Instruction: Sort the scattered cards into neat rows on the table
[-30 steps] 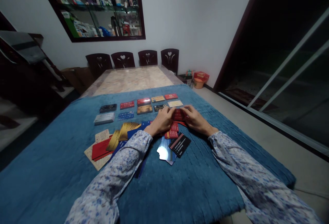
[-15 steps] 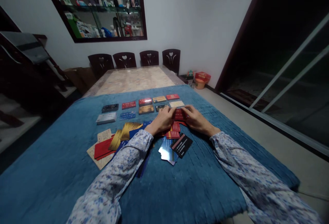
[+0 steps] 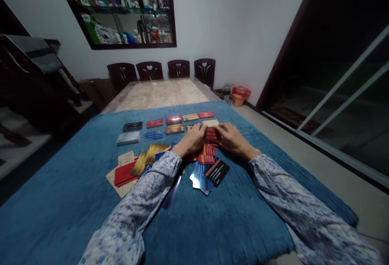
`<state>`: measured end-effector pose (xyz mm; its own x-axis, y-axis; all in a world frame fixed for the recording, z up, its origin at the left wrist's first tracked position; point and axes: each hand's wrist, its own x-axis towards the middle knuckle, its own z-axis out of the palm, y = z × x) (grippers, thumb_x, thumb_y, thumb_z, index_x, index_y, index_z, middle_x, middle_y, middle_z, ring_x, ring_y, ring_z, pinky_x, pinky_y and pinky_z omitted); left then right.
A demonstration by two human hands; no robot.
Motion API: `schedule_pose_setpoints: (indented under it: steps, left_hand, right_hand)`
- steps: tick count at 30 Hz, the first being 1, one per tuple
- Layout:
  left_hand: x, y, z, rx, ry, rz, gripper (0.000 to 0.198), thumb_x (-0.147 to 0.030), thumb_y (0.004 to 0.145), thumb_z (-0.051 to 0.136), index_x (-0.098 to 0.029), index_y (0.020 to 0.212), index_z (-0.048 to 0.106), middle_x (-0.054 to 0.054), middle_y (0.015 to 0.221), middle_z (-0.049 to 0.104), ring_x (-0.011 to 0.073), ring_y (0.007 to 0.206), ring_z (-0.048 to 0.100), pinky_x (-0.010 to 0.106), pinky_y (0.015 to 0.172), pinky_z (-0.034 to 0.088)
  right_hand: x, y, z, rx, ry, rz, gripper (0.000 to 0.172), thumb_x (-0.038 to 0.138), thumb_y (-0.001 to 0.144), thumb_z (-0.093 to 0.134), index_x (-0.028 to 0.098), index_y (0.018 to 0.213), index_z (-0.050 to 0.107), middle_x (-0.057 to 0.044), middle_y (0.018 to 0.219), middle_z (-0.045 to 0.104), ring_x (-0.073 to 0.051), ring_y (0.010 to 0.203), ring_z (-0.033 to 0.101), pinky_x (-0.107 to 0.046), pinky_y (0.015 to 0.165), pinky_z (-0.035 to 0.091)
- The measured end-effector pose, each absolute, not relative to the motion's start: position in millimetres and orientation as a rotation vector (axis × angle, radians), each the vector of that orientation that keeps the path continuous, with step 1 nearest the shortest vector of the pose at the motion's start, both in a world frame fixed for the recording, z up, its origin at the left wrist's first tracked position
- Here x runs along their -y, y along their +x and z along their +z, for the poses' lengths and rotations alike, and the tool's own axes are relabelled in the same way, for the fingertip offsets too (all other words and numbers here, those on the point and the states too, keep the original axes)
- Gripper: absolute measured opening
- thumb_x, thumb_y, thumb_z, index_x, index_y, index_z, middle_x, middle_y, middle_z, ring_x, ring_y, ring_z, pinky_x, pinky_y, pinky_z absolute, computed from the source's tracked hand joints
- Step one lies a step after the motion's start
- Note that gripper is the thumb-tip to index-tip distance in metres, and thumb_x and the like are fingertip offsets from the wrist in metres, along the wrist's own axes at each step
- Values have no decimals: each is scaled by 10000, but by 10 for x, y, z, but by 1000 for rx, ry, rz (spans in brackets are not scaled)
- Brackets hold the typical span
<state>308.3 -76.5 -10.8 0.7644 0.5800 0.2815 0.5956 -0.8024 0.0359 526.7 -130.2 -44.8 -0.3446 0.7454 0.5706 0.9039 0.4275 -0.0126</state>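
Between my two hands are red cards (image 3: 211, 134), gripped at their sides. My left hand (image 3: 193, 137) has its fingers closed on the left edge, and my right hand (image 3: 233, 138) pinches the right edge. Just below lie more red and gold cards (image 3: 207, 154), partly under my left hand. Nearer to me are a black card (image 3: 216, 172) and light blue cards (image 3: 199, 176). Left of my forearm spreads a loose heap of gold cards (image 3: 155, 152), red cards (image 3: 125, 174) and cream cards (image 3: 126, 158). My left sleeve hides part of it.
Card stacks stand in two rows beyond my hands, among them a black stack (image 3: 133, 126), a white stack (image 3: 129, 138) and a brown-gold stack (image 3: 175, 129). A blue cloth (image 3: 75, 167) covers the near table; its marble top (image 3: 167, 92) shows farther off, with chairs (image 3: 179, 69) behind.
The view has shifted slightly, so everything sits a little farther right. My hands stay on the red cards with barely any movement.
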Motion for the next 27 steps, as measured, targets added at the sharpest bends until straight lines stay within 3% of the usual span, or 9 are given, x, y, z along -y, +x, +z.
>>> schedule_pose_setpoints:
  steps: [6, 16, 23, 27]
  left_hand:
    - [790, 2977, 2, 1010, -2897, -368, 378, -204, 921, 573, -174, 1292, 508, 168, 1299, 553, 308, 1214, 541, 481, 982, 452]
    - [690, 2641, 202, 1079, -2882, -237, 371, -154, 841, 649, -150, 1201, 558, 183, 1273, 559, 350, 1225, 538, 506, 981, 459]
    - [554, 2342, 269, 1187, -2851, -174, 362, -136, 823, 614, -157, 1180, 552, 171, 1297, 536, 343, 1228, 530, 516, 998, 443]
    - [445, 2132, 292, 1255, -2828, -148, 398, -127, 809, 606, -149, 1201, 544, 187, 1321, 524, 356, 1258, 516, 537, 1020, 434]
  right_hand:
    - [1234, 5211, -387, 2221, -1322, -356, 415, 261, 874, 642, 174, 1279, 620, -194, 1213, 610, -316, 1040, 561, -475, 879, 519]
    - [956, 4950, -212, 2356, -1129, -199, 322, 171, 818, 652, 185, 1140, 636, -131, 1101, 606, -258, 985, 558, -419, 876, 511]
    - [666, 4658, -38, 2495, -1043, -99, 121, 161, 828, 639, 180, 947, 624, -104, 1019, 592, -227, 938, 545, -360, 847, 482]
    - [468, 4418, -7, 2519, -1054, -122, 97, 140, 812, 636, 172, 904, 629, -106, 998, 598, -235, 963, 537, -336, 846, 443]
